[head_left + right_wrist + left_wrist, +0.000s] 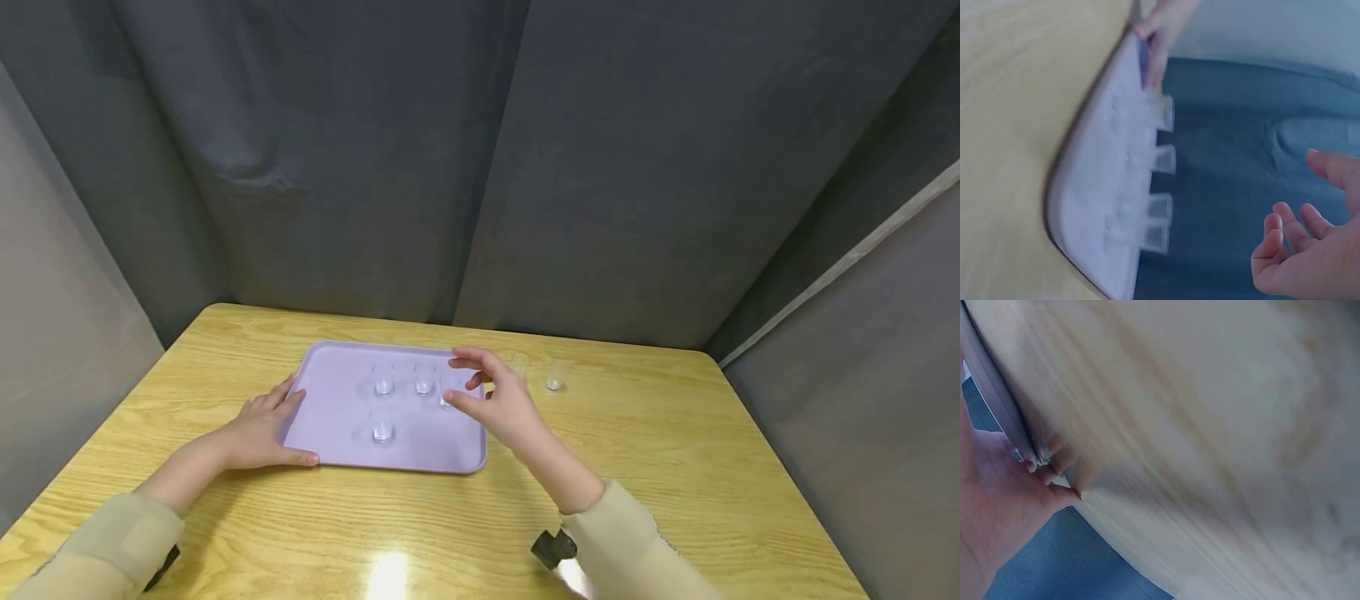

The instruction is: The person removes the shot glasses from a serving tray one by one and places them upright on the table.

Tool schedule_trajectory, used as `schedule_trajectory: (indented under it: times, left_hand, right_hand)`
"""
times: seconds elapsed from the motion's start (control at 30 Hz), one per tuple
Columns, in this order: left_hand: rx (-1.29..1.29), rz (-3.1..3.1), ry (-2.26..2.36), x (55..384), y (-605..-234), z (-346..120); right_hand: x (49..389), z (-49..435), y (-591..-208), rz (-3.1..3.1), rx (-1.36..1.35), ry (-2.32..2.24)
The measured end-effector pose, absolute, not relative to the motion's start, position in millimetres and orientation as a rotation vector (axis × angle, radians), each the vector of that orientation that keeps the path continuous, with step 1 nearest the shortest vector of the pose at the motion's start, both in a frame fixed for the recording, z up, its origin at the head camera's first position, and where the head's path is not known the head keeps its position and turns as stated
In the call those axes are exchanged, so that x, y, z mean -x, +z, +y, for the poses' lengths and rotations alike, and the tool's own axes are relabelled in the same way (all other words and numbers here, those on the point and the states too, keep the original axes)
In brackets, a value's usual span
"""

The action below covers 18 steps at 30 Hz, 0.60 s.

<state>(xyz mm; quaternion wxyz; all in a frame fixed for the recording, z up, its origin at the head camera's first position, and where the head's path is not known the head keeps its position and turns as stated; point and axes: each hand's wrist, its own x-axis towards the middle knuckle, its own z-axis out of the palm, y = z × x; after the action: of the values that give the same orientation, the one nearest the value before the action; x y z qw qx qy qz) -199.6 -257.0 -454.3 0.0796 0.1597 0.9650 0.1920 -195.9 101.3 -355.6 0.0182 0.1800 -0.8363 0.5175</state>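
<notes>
A lilac tray lies on the wooden table, with several small clear glasses on it. My left hand rests at the tray's left edge, fingers spread along the rim and thumb by the near corner. Over the tray's right side is my right hand, its fingers loosely bent and nothing between them, as the right wrist view also shows. The nearest glass is partly hidden behind its thumb. Other glasses on the tray include a back-left one, a back-middle one and a front one.
To the right of the tray, a clear glass stands on the table; another glass beside it is partly behind the right hand. A dark grey curtain hangs behind the table's far edge.
</notes>
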Motion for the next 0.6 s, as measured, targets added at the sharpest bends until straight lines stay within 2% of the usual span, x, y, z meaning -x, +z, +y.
schedule_trajectory:
  times: [0.27,0.6]
  left_hand:
    - [-0.498,2.889,0.581,198.4,-454.4,-255.5]
    - [-0.507,2.900,0.568,197.4,-451.8,-253.4]
  right_hand:
    - [189.2,70.0,-385.0,-2.639,-0.674,1.618]
    - [192.5,44.0,-418.8,-2.742,-0.596,1.643]
